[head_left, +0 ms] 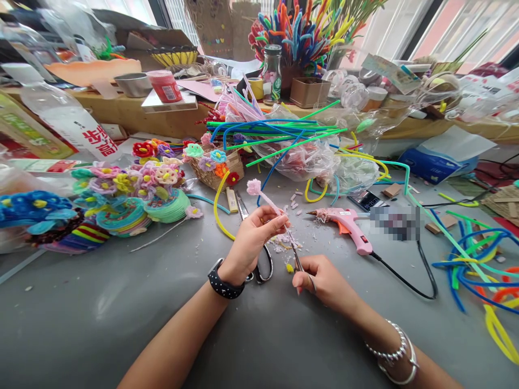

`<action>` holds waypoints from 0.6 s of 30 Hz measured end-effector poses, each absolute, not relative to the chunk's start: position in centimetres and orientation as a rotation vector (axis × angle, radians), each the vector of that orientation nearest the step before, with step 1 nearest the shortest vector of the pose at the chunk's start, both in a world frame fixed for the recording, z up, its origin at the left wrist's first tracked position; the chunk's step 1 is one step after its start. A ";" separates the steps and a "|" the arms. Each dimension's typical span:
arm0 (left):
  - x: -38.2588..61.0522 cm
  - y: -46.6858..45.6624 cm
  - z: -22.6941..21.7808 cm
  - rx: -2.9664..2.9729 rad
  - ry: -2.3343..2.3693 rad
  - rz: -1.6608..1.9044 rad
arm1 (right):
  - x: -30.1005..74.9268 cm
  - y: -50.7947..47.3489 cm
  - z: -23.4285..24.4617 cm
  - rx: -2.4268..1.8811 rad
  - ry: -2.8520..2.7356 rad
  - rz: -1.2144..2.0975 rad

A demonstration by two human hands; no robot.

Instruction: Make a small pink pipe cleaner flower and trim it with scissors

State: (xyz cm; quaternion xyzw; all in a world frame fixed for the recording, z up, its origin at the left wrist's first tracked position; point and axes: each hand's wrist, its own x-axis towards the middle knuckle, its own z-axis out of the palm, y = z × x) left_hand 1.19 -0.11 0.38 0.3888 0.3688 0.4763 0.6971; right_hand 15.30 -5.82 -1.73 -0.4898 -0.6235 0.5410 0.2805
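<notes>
Between its thumb and fingers, my left hand (pixel 260 229) pinches a pale pink pipe cleaner (pixel 271 203) whose upper end is curled into a fluffy bud. My right hand (pixel 320 278) has its fingers in the handles of small scissors (pixel 295 252); their blades point up at the lower end of the pipe cleaner, just below my left fingers. Larger black-handled scissors (pixel 265 266) lie on the table, partly hidden behind my left hand. Pale fuzz clippings (pixel 284 246) and a small yellow piece (pixel 289 268) are scattered near the blades.
A pink glue gun (pixel 351 227) with a black cord lies to the right, near a phone-like timer screen (pixel 367 201). Pipe-cleaner flower pots (pixel 166 205) stand at left. Loose colourful pipe cleaners (pixel 478 259) lie far right. A cluttered shelf (pixel 162 115) runs along the back.
</notes>
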 end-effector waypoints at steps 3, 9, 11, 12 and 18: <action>1.2 0.0 0.2 0.856 0.810 1.088 | 15.2 -5.8 -1.9 -1.347 -1.603 1.430; 1.1 0.0 0.2 0.854 0.802 1.097 | 15.5 -5.7 -1.9 -1.345 -1.613 1.412; 1.0 0.0 0.3 0.841 0.796 1.099 | 15.8 -5.7 -1.8 -1.313 -1.647 1.420; 1.0 0.0 0.4 0.832 0.789 1.102 | 15.9 -5.7 -1.9 -1.291 -1.666 1.429; 0.9 0.1 0.5 0.805 0.743 1.110 | 16.4 -5.6 -1.7 -1.192 -1.733 1.514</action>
